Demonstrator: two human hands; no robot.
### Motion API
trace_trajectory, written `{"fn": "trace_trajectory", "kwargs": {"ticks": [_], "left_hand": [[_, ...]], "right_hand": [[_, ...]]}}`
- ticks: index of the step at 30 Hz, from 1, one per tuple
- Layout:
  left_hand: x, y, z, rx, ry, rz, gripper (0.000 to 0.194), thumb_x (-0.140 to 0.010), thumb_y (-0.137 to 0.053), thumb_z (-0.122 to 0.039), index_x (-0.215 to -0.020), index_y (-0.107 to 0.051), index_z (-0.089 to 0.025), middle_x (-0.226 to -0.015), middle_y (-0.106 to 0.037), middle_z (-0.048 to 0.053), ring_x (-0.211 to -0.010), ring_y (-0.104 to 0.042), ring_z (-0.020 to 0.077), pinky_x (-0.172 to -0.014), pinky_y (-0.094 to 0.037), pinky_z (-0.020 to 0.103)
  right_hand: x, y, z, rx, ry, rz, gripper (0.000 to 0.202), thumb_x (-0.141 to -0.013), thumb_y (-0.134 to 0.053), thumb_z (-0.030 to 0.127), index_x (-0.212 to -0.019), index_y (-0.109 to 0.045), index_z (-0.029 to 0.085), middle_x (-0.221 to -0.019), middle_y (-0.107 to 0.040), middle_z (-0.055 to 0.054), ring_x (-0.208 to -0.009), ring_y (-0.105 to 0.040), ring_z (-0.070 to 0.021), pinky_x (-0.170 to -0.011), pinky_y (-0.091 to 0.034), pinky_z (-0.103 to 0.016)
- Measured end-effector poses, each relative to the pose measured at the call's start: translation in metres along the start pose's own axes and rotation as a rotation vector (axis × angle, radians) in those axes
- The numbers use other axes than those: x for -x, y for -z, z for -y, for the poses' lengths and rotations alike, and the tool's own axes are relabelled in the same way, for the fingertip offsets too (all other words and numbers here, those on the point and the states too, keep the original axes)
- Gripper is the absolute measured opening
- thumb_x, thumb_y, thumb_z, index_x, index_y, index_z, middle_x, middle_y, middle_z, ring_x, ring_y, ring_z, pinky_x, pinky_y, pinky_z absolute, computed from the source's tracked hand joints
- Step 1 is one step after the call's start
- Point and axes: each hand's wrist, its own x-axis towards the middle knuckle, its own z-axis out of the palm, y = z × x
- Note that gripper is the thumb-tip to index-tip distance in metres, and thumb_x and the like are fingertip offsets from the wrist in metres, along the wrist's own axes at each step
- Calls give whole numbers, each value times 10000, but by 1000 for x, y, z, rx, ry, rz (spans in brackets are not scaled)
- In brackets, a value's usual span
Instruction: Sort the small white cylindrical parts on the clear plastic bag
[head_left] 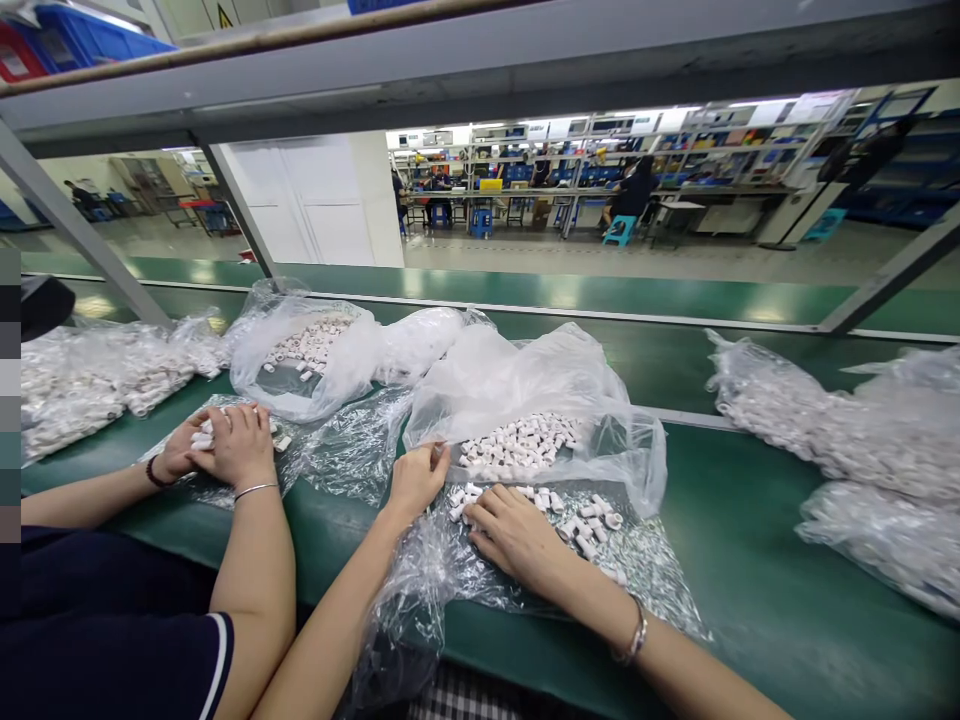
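Observation:
Small white cylindrical parts (589,525) lie loose on a clear plastic sheet on the green bench. My right hand (514,535) rests over the left part of them, palm down, fingers apart and bent, nothing clearly held. Behind them a large translucent bag (525,380) lies open with a heap of white parts (517,442) inside. My left hand (418,480) is at the bag's front left edge, thumb and fingers pinched together on the plastic.
At the left, a co-worker's hands (229,445) hold white parts over another plastic sheet, before an open bag (349,355). Filled bags lie at far left (67,385) and right (862,430). A metal shelf frame (480,85) spans overhead.

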Motion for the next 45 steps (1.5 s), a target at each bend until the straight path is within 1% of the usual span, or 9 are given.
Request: {"fn": "trace_trajectory", "kwargs": {"ticks": [3,6,12,16,19,22,30,39,45], "left_hand": [[0,1,-1,-16,16,-23,238,-943,-519,-426,-949,-661,-235,-663,-653,-7,-727,-652,193,-700,-435,274],[-1,3,-4,-33,55,-58,223,-914,-553,-458,-932,-659,-262,-610,-606,-20,-758,-635,203,-706,-425,277],[-2,9,-10,10,94,34,192,-921,-539,-425,-886,-635,-263,-631,-604,-21,-756,-612,188,-709,-411,271],[-1,10,-12,13,93,40,227,-937,-508,-409,-861,-634,-236,-678,-636,12,-769,-624,207,-718,-414,301],[0,11,-11,12,94,36,261,-944,-483,-422,-852,-642,-236,-704,-657,36,-790,-638,230,-732,-423,327],[0,10,-9,10,105,33,269,-942,-482,-444,-840,-637,-249,-703,-666,33,-787,-644,231,-735,-433,334],[-2,6,-4,19,114,27,268,-916,-524,-489,-763,-579,-277,-633,-645,-20,-728,-649,231,-689,-444,340],[-5,2,-3,56,36,4,347,-941,-465,-435,-699,-606,-229,-647,-655,27,-678,-660,215,-653,-456,313],[-7,-1,1,60,17,-24,334,-947,-477,-429,-810,-659,-184,-746,-729,67,-727,-700,224,-697,-506,312]], "right_hand": [[-2,-1,-2,2,-25,-6,123,-895,-660,256,-973,-596,185,-933,-585,-63,-862,-533,-241,-752,-462,-379],[-5,2,-9,-31,-40,-52,193,-903,-653,250,-1067,-585,174,-1022,-593,-80,-919,-534,-244,-791,-468,-382],[-20,2,-13,-35,-9,-53,108,-953,-569,234,-1035,-608,176,-1009,-616,-89,-941,-549,-247,-806,-473,-389],[-25,-3,-4,-78,67,-59,182,-962,-553,249,-1123,-591,172,-1086,-620,-99,-992,-547,-248,-855,-472,-398],[-26,-3,-4,-110,115,-29,148,-971,-542,264,-1069,-611,177,-1021,-642,-86,-965,-558,-240,-844,-478,-393],[-25,6,-17,-161,62,-89,140,-982,-522,245,-1059,-615,174,-990,-651,-79,-936,-567,-227,-824,-484,-380],[-19,37,-80,-307,-294,-271,177,-985,-459,250,-983,-630,204,-948,-673,-58,-889,-620,-210,-768,-495,-344],[-12,12,-106,-303,-398,-198,248,-984,-410,364,-1000,-617,229,-1014,-667,-66,-927,-634,-237,-748,-506,-364],[-16,-4,-123,-403,-394,-151,365,-921,-427,535,-988,-643,248,-1019,-684,-105,-864,-670,-268,-715,-539,-396]]}}
